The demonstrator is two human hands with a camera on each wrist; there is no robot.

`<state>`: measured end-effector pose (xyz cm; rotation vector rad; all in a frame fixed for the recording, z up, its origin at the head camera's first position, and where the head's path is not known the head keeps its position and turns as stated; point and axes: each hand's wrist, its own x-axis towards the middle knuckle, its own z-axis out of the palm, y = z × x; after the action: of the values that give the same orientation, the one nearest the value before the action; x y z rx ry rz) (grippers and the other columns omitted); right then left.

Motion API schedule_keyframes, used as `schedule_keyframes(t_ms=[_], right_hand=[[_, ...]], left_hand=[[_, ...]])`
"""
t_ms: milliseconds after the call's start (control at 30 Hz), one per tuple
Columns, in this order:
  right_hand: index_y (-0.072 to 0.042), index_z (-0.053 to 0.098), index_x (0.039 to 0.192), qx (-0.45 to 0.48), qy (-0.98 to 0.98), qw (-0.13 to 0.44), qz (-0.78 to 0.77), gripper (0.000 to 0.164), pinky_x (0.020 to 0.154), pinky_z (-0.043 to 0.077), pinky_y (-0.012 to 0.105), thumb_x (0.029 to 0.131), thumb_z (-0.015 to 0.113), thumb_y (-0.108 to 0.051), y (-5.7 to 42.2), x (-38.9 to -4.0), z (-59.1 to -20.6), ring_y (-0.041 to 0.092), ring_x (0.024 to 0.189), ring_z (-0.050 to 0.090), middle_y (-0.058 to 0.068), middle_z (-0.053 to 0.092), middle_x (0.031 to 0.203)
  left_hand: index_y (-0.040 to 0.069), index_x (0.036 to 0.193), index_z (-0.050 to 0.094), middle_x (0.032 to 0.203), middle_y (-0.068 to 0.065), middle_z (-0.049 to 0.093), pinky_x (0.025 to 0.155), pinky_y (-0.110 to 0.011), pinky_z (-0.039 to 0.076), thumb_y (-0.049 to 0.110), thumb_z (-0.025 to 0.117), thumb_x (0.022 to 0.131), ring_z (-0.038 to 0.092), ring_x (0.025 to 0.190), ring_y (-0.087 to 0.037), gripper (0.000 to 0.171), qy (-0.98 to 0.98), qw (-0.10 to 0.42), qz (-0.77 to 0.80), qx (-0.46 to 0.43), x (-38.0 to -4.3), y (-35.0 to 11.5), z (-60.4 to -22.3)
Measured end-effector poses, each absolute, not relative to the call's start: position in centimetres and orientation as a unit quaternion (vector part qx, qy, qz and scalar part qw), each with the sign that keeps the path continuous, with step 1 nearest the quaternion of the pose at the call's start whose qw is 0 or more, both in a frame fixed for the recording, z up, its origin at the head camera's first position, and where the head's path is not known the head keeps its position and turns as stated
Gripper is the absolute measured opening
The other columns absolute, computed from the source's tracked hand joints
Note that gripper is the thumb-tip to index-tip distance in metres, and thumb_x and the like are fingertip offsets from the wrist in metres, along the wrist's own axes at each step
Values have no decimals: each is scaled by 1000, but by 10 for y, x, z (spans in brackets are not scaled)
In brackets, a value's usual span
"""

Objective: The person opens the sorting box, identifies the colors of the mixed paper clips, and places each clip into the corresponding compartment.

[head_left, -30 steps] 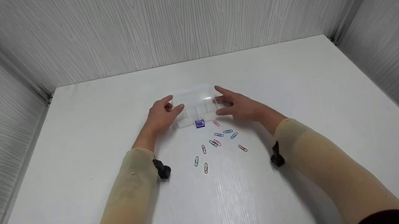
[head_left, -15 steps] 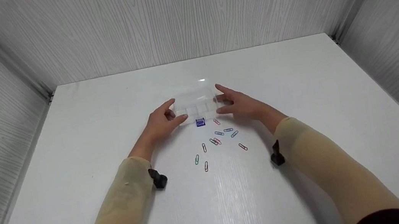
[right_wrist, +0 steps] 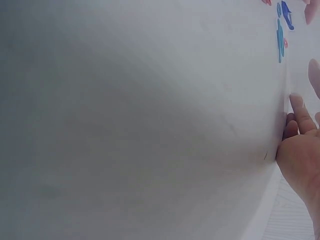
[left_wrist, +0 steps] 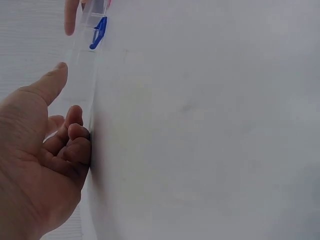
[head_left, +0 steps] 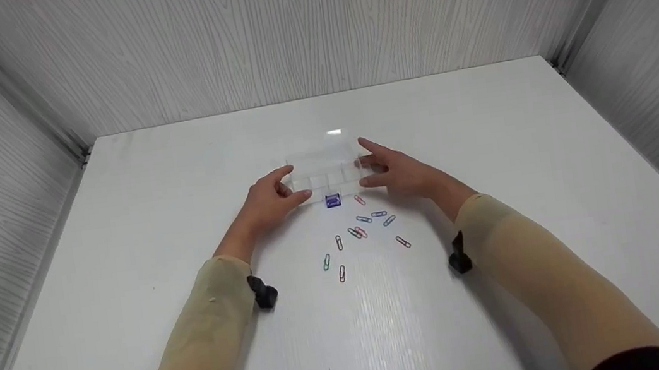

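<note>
A clear plastic compartment box point(head_left: 319, 181) lies on the table, its transparent lid point(head_left: 320, 159) folded open toward the back. On its front edge is a blue latch point(head_left: 333, 200), also in the left wrist view as a blue clasp point(left_wrist: 99, 33). My left hand point(head_left: 268, 202) is at the box's left end, thumb extended at the front corner and other fingers loosely bent beside the wall. At the right end is my right hand point(head_left: 399, 174), thumb and index finger spread. Exact contact is hard to see through the clear plastic. A pink paper clip point(head_left: 359, 200) lies just before the box.
Several paper clips lie scattered in front of the box, among them a blue clip point(head_left: 378, 213), a green clip point(head_left: 326, 262) and a dark red clip point(head_left: 402, 241). Pale wood-grain panels, such as the back wall point(head_left: 296, 30), enclose the white table point(head_left: 487, 126).
The lid has tipped farther back, showing more of the compartments. My left hand has shifted nearer to me, from lid height to the front corner. My right hand has hardly moved.
</note>
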<state>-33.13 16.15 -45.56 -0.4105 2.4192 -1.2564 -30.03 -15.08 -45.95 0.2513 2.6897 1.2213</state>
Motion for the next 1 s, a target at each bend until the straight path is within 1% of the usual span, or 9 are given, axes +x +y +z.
schedule_keyframes(t_ms=[167, 233, 400, 567, 767, 867, 1000], right_hand=[[-42, 13, 171, -137, 862, 196, -447, 97, 126, 22, 44, 98, 78, -40, 163, -330, -456, 21, 157, 30, -7, 43, 164], [-44, 13, 170, -133, 863, 198, -445, 97, 126, 23, 45, 98, 78, -41, 163, -330, -456, 21, 157, 30, -8, 43, 165], [-42, 13, 171, -133, 866, 195, -441, 97, 126, 21, 46, 98, 77, -42, 163, -330, -455, 21, 157, 31, -8, 43, 164], [-41, 14, 171, -134, 865, 196, -443, 96, 126, 21, 47, 99, 77, -43, 162, -329, -454, 22, 157, 30, -8, 43, 164], [-40, 15, 171, -133, 861, 193, -452, 96, 126, 21, 47, 98, 77, -42, 165, -328, -454, 20, 157, 30, -9, 45, 163], [-37, 17, 171, -141, 854, 189, -464, 96, 126, 21, 45, 98, 78, -40, 165, -331, -455, 20, 156, 31, -5, 46, 163], [-33, 23, 171, -138, 847, 173, -482, 91, 126, 22, 45, 98, 78, -37, 167, -332, -457, 21, 153, 37, -2, 48, 161]], left_hand=[[18, 168, 33, 107, -11, 64, 91, -38, 45, 39, 78, 98, 56, 94, -24, 85, 890, 107, 437, 81, -300, -151, -458], [19, 168, 32, 108, -11, 64, 90, -38, 45, 38, 78, 98, 56, 94, -24, 86, 886, 113, 443, 81, -300, -151, -458], [21, 166, 39, 109, -10, 63, 88, -37, 45, 42, 78, 98, 55, 93, -24, 81, 884, 117, 446, 80, -299, -152, -459], [24, 164, 43, 107, -8, 61, 84, -36, 45, 42, 79, 97, 55, 89, -23, 78, 880, 115, 455, 75, -300, -153, -461], [24, 163, 45, 105, -7, 61, 85, -36, 44, 43, 81, 95, 54, 90, -22, 79, 871, 116, 471, 74, -302, -155, -464], [24, 162, 46, 101, -6, 61, 84, -35, 44, 42, 83, 94, 53, 88, -21, 79, 867, 113, 480, 74, -303, -155, -466], [23, 161, 48, 96, -4, 61, 83, -34, 44, 40, 84, 93, 53, 84, -19, 78, 863, 110, 488, 73, -304, -154, -468]])
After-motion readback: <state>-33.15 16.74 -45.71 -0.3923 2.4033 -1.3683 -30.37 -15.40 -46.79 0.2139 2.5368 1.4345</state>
